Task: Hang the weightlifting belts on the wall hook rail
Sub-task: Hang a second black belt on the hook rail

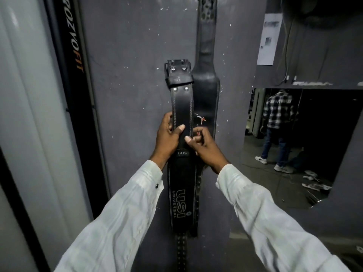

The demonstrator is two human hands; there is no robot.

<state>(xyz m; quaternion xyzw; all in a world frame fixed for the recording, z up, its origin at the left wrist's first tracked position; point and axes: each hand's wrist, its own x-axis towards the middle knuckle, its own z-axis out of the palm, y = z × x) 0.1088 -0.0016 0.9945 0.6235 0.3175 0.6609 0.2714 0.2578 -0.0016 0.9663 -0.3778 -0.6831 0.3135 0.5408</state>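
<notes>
Both hands were on a black weightlifting belt marked "USI Universal" (pixel 181 173), which stood upright in the middle of the frame against a dark grey wall (pixel 127 75). The left hand (pixel 169 138) was wrapped round the belt's left edge just above its wider back pad, thumb laid across the front face, so that hand was clamped on the strap. The right hand (pixel 202 144) sat at the belt's right edge with fingers curled and the thumb tip pressing the leather; it appeared to pinch the same belt, though its fingers hid whether they reached behind it or brushed the neighbour. The belt's buckle end (pixel 177 69), with its rivets and leather keeper loop, pointed upward in the upper centre of the frame, and the perforated tail hung down at the bottom centre. Just right of it and partly behind, a second black belt (pixel 206 83) hung flat on the wall, its narrow punched strap running up and out of the top of the frame. No hook or rail showed; whatever held that second belt lay above the top edge. Judging by this, the step in hand was the lifting of the held belt towards the rail, with one belt apparently hung. The next move would call for raising the buckle end well higher, to a free hook left of the hung belt, and catching the buckle frame or a strap hole on it before either hand let go.
</notes>
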